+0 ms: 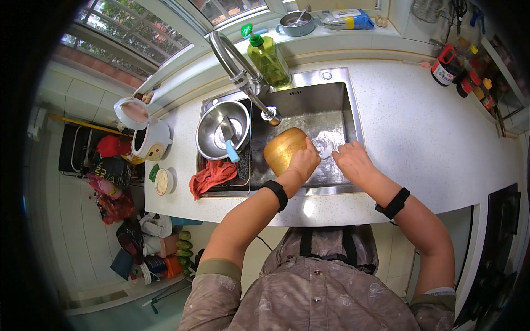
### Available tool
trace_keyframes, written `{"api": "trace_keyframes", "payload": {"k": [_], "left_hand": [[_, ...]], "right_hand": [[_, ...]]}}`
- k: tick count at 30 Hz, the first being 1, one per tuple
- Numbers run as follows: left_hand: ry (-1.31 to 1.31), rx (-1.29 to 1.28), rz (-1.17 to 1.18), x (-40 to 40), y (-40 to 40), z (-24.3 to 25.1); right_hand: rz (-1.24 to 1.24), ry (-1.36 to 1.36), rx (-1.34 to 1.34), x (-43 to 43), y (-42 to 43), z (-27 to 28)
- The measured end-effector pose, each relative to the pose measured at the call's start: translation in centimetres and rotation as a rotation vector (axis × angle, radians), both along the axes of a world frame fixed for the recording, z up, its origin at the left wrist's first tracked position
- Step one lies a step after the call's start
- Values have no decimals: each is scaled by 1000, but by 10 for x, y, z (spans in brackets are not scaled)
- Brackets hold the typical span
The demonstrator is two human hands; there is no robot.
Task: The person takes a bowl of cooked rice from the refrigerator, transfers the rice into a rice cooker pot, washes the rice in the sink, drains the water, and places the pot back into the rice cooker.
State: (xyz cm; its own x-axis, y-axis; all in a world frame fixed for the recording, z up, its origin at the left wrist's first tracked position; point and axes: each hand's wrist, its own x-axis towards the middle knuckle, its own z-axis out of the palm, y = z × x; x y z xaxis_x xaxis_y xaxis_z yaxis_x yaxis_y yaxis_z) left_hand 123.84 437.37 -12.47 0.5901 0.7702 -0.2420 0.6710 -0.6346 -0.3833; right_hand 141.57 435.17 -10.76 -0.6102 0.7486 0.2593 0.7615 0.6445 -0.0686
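Note:
My left hand point(304, 160) grips a rounded golden-brown vessel, perhaps a bowl or pot point(285, 149), tilted over the sink basin point(331, 107). My right hand point(352, 160) is just to its right, its fingers closed on a small whitish piece point(327, 152) whose kind I cannot tell. The curved metal faucet point(227, 58) ends just above the vessel. Left of it, a steel bowl point(203, 136) rests on the rack over the sink's left part, with a blue-handled metal turner point(232, 149) in it. A red cloth point(213, 178) drapes over the sink's front left edge.
Behind the faucet stands a green pump bottle point(269, 60). Left on the counter are an open-lidded white rice cooker point(156, 140) and a small white cup point(164, 182). A grey pot point(297, 25) and a wipes pack point(347, 20) lie on the sill. Sauce bottles point(445, 68) stand at right.

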Motion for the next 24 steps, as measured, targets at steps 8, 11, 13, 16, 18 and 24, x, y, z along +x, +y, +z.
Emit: {"api": "trace_keyframes", "payload": {"k": [8,11,13,16,18,24], "left_hand": [[-481,6,244,-36,17,5],[-602,-41,404,-45,18,6],[-786,-14,465,-57,15,-4],[-929,-161,710,-74,12,-26],[-1111,-401,983,-90,10,-41],[-1643,-761,1288,-111,-7,-45]], "right_hand": [[-59,22,-6,18,0,16],[-98,22,-7,27,4,24],[-112,14,-22,31,8,29],[-132,65,9,35,15,34],[-159,168,-5,35,19,42],[-272,465,-157,34,40,60]]}}
